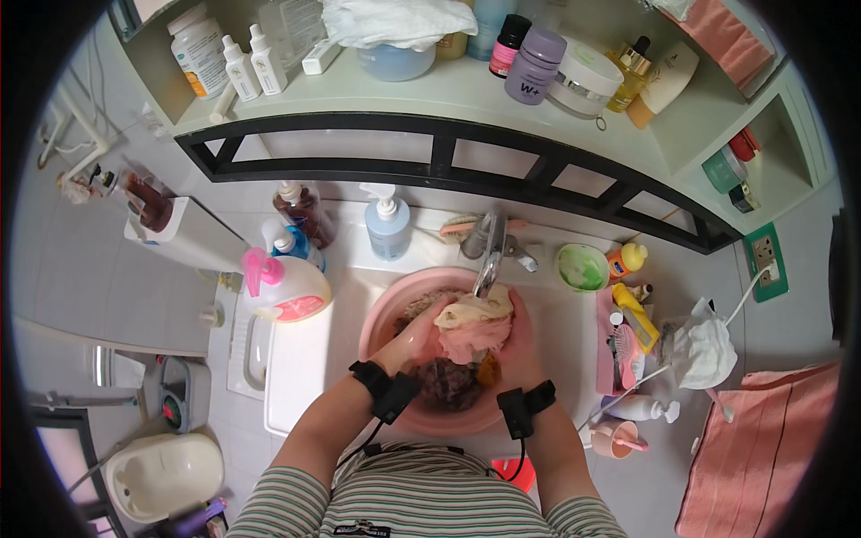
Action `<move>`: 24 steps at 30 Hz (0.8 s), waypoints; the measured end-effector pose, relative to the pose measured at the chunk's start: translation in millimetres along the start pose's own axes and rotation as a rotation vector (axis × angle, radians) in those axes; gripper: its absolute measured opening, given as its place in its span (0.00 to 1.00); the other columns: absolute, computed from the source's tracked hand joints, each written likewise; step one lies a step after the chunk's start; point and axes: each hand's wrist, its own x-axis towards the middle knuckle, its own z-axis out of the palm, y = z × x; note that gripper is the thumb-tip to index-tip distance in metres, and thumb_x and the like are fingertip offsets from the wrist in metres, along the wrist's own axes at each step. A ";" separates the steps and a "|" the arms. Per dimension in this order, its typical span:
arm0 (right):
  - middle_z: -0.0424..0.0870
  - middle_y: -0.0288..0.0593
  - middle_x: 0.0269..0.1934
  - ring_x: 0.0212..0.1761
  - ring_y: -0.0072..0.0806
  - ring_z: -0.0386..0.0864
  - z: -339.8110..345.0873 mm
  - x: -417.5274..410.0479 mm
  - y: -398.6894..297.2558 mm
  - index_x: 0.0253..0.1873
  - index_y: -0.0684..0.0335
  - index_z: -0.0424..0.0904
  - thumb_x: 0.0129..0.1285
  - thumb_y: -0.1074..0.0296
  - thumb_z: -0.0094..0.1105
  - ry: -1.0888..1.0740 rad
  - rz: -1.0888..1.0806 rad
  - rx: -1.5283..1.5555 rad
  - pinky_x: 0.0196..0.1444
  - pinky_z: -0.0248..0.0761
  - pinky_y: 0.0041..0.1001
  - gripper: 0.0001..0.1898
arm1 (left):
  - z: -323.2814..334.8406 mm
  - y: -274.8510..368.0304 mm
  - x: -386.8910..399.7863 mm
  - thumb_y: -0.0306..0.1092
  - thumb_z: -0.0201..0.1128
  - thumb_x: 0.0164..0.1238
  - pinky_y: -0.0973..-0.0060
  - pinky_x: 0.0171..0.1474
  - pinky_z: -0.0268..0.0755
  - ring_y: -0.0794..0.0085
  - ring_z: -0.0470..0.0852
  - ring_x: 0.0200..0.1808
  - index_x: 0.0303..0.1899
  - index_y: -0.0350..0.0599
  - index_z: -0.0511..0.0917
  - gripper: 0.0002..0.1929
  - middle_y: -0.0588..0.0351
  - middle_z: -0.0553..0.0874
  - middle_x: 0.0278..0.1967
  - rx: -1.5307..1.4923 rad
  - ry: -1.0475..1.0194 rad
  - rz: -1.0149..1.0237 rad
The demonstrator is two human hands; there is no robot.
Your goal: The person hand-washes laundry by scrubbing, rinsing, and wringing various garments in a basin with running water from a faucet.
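Observation:
Under the metal faucet (490,265), a bunched pink and cream cloth (475,326) is held between both hands. My left hand (425,339) grips its left side, and my right hand (519,333) cups the right side. They are above a pink plastic basin (383,306) that sits in the white sink (346,289). Inside the basin lies a dark, wet-looking cloth (449,385), with a mustard-yellow cloth (489,370) beside it. Greyish fabric (424,309) shows at the basin's far left. The fingertips are partly hidden by the held cloth.
A blue pump bottle (388,228) and a scrub brush (461,227) stand behind the basin. At left is a white detergent jug with a pink top (289,289). To the right are a green-stained bowl (582,267) and a pink organizer (609,356). A black-framed shelf (440,151) overhangs the back.

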 end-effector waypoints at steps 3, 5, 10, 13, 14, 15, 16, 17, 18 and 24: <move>0.77 0.43 0.43 0.43 0.32 0.77 -21.2 6.3 -5.2 0.48 0.67 0.70 0.65 0.59 0.47 0.014 0.121 0.002 0.47 0.71 0.31 0.16 | -2.3 -0.4 8.0 0.48 0.45 0.68 0.68 0.54 0.66 0.67 0.73 0.53 0.57 0.48 0.65 0.21 0.56 0.73 0.54 0.106 0.112 0.116; 0.78 0.41 0.43 0.44 0.29 0.77 -14.6 -3.1 -3.1 0.41 0.66 0.74 0.61 0.63 0.53 0.076 -0.134 -0.460 0.46 0.71 0.29 0.12 | -23.0 1.1 18.5 0.40 0.48 0.67 0.71 0.51 0.68 0.67 0.75 0.49 0.54 0.43 0.67 0.18 0.53 0.76 0.50 0.051 0.092 0.170; 0.77 0.41 0.33 0.34 0.35 0.77 22.3 -25.1 31.3 0.30 0.64 0.76 0.52 0.68 0.60 -0.159 -0.672 -1.378 0.37 0.70 0.32 0.06 | -46.3 -18.3 45.7 0.36 0.52 0.63 0.71 0.47 0.70 0.68 0.78 0.44 0.46 0.44 0.73 0.12 0.55 0.78 0.44 0.738 0.132 0.517; 0.71 0.44 0.23 0.26 0.44 0.72 14.0 -6.5 40.9 0.28 0.64 0.75 0.49 0.68 0.60 -0.281 -1.056 -1.579 0.30 0.67 0.36 0.06 | -47.4 -19.9 51.3 0.36 0.51 0.64 0.71 0.41 0.73 0.68 0.79 0.40 0.45 0.42 0.72 0.12 0.54 0.79 0.40 1.412 0.074 0.936; 0.73 0.45 0.24 0.28 0.44 0.73 3.3 1.8 42.3 0.29 0.64 0.75 0.51 0.66 0.58 -0.126 -0.921 -1.704 0.32 0.67 0.36 0.08 | -39.5 -27.1 52.3 0.37 0.50 0.65 0.71 0.41 0.73 0.67 0.79 0.41 0.46 0.41 0.72 0.13 0.53 0.79 0.41 0.656 0.102 0.589; 0.74 0.46 0.24 0.29 0.45 0.74 2.6 4.4 41.2 0.29 0.64 0.75 0.52 0.64 0.57 0.026 -0.773 -1.815 0.33 0.67 0.37 0.09 | -33.0 -31.2 49.6 0.38 0.49 0.65 0.70 0.41 0.73 0.67 0.79 0.41 0.46 0.41 0.71 0.13 0.52 0.79 0.42 -0.089 0.124 0.218; 0.74 0.46 0.24 0.29 0.45 0.74 1.3 8.7 35.6 0.29 0.64 0.75 0.52 0.64 0.57 0.027 -0.770 -1.814 0.33 0.67 0.37 0.09 | -28.7 -31.2 46.1 0.38 0.49 0.65 0.70 0.41 0.73 0.67 0.79 0.41 0.46 0.41 0.71 0.13 0.52 0.79 0.42 -0.089 0.126 0.216; 0.76 0.49 0.26 0.32 0.44 0.75 0.2 14.5 25.6 0.31 0.65 0.75 0.56 0.60 0.53 0.095 -0.483 -1.804 0.35 0.68 0.35 0.13 | -24.1 -29.9 42.7 0.38 0.49 0.66 0.70 0.42 0.74 0.66 0.79 0.42 0.47 0.41 0.71 0.14 0.51 0.79 0.43 -0.023 0.130 0.249; 0.77 0.51 0.28 0.35 0.43 0.76 1.7 18.5 18.4 0.33 0.67 0.76 0.60 0.56 0.50 0.145 -0.204 -1.770 0.38 0.68 0.33 0.16 | -19.3 -24.1 36.3 0.39 0.49 0.67 0.70 0.43 0.74 0.65 0.79 0.42 0.47 0.41 0.71 0.14 0.51 0.79 0.43 0.047 0.137 0.295; 0.77 0.55 0.39 0.43 0.48 0.75 -40.9 24.8 -0.9 0.44 0.68 0.71 0.56 0.50 0.55 0.398 -0.378 -1.601 0.45 0.68 0.33 0.23 | 42.3 11.3 0.2 0.44 0.47 0.68 0.69 0.44 0.73 0.63 0.80 0.40 0.44 0.37 0.71 0.18 0.50 0.80 0.40 -0.134 0.139 0.058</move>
